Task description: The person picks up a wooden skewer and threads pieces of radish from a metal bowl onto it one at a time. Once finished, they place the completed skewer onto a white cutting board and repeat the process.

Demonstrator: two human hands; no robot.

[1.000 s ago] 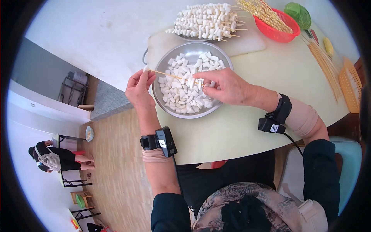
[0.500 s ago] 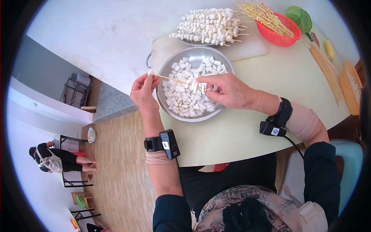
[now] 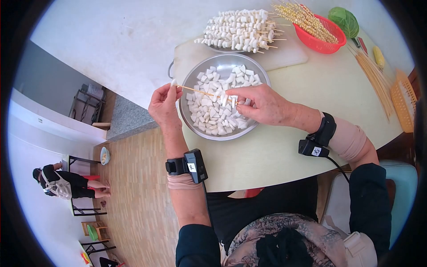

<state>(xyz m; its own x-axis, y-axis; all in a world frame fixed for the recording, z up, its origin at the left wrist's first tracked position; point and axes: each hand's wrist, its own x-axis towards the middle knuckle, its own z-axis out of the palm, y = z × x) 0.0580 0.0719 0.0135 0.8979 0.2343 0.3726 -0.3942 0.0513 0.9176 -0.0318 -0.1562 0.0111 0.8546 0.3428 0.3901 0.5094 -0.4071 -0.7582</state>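
Note:
A round metal bowl [image 3: 225,63] full of white cut chunks [image 3: 209,111] stands on the table, and both hands are over it. My right hand [image 3: 262,104] is closed around the lower end of a bamboo skewer [image 3: 192,89], its fingers beside several white chunks threaded there. My left hand [image 3: 164,102], at the bowl's left rim, pinches a single white chunk [image 3: 174,82] at the skewer's other end. Whether the tip has entered that chunk is too small to tell.
Behind the bowl, loaded white skewers [image 3: 242,29] are piled on a cutting board [image 3: 289,58]. A red basket [image 3: 318,44] of yellowish skewers, a cabbage [image 3: 344,21], bare skewers [image 3: 371,75] and an orange basket [image 3: 404,102] lie to the right. Another person [image 3: 66,182] is far left.
My left hand has shifted very slightly to the left. The right hand and the skewer look almost unchanged.

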